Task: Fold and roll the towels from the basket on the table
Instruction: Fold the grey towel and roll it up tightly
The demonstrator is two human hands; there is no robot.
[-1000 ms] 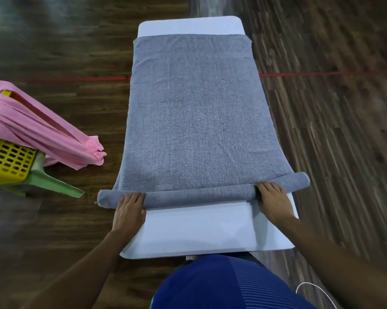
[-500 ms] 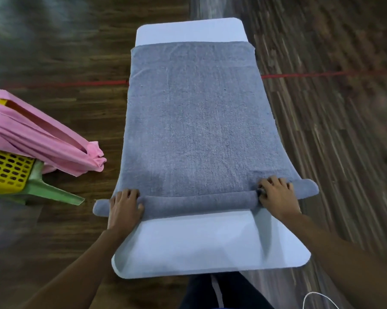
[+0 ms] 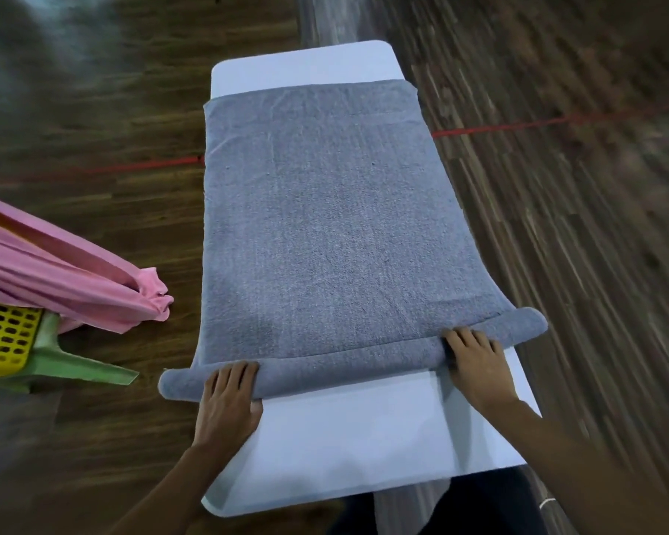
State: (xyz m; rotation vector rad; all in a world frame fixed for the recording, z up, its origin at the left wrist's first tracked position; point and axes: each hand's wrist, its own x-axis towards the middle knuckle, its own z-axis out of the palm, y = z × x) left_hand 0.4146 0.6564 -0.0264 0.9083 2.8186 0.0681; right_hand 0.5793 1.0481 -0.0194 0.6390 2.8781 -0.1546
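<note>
A grey towel (image 3: 325, 233) lies flat along the narrow white table (image 3: 364, 438), its near end rolled into a thick tube (image 3: 348, 364) that overhangs both table sides. My left hand (image 3: 229, 403) rests on the roll's left part with fingers laid over it. My right hand (image 3: 475, 361) presses on the roll's right part, fingers spread on top. A pink towel (image 3: 67, 279) hangs out of the yellow basket (image 3: 1, 337) at the left edge.
The basket sits on a green stand (image 3: 78, 364) on the dark wooden floor left of the table. A red line (image 3: 537, 123) crosses the floor behind the table. Bare white table surface shows beyond the towel's far end and in front of the roll.
Both hands have pushed the roll farther away along the table, so it is thicker and more white surface shows in front. The view has tilted and shifted.
</note>
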